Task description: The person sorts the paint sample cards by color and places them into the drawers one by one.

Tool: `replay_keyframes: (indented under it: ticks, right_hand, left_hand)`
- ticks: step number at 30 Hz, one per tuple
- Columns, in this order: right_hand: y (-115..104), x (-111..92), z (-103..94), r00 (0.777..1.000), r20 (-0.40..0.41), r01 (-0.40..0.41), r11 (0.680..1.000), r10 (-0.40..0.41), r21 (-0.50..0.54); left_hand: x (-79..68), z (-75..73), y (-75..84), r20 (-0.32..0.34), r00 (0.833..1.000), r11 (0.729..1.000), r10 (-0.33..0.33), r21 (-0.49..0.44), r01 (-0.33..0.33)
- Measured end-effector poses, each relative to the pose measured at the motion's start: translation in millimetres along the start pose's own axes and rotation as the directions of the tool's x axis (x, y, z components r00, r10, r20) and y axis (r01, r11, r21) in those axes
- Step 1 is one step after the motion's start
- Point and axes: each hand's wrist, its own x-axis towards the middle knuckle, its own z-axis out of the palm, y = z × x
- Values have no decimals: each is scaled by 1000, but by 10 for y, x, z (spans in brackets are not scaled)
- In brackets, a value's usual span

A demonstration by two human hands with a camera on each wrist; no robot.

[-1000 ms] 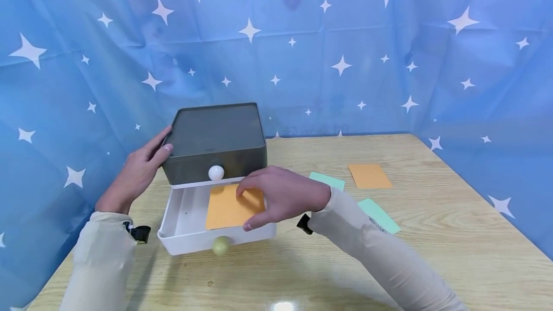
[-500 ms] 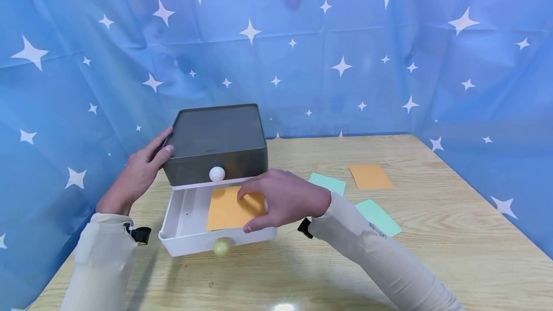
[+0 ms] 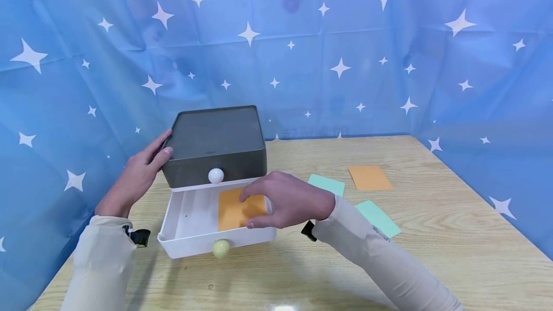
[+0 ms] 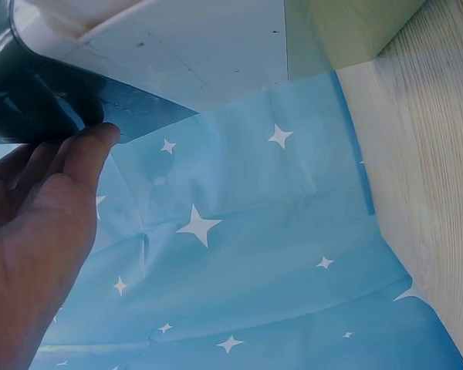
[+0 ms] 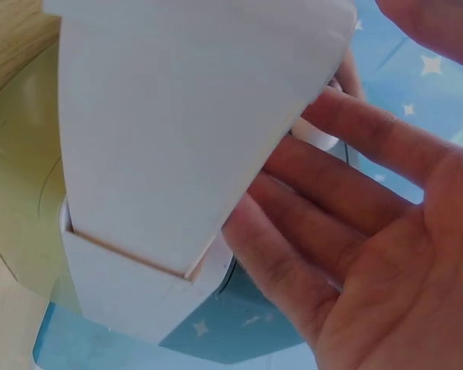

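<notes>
The orange card (image 3: 233, 211) lies in the white drawer (image 3: 196, 215) beneath the right grip (image 3: 287, 200), thumb and fingers spread.

You have a counter (image 3: 453, 210) in front of you with a pale, wood-grained top, a few small dark marks and a bright spot of glare at the bottom of the head view. On its left part, as you face it, stands your dark-topped drawer box (image 3: 216, 133). To the right of that, two mint-green cards lie flat: a farther card (image 3: 327, 183), partly hidden from you, and a nearer card (image 3: 378, 217), set at a slant. Just beyond them you have a flat orange square (image 3: 370, 177).
</notes>
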Motion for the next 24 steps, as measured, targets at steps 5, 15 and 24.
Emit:
replay_keyframes:
  ticks: [5,15,24]
  right_hand:
    - [66,-57,-46,999,-34,18,999,-17,32]
    - [404,-449,-294,985,-122,-114,989,125,89]
    - [1285,-858,-384,850,-126,-510,859,512,48]
  left_hand:
    - [-2,-8,-11,-3,1000,1000,4,-7,-4]
    - [8,10,-12,-5,1000,1000,-5,3,5]
    - [9,19,-1,-9,1000,1000,-11,16,11]
